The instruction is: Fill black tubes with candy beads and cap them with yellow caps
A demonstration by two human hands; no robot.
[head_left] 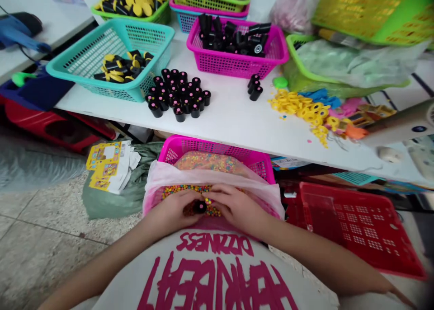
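Observation:
My left hand is closed around a short black cylinder with a pink dot in its end, low over the basket in front of me. Against the cylinder's far side, my right hand has its fingertips bent together at a few small coloured beads. Many more multicoloured beads lie beneath both hands, in a white plastic bag spread over a pink basket. A clear bag full of similar beads rests farther back in that basket.
On the white table stands a cluster of black cylinders. Behind it are a turquoise basket with black-and-yellow pieces and a magenta basket of black tubes. Yellow plastic parts lie right. A red crate sits lower right.

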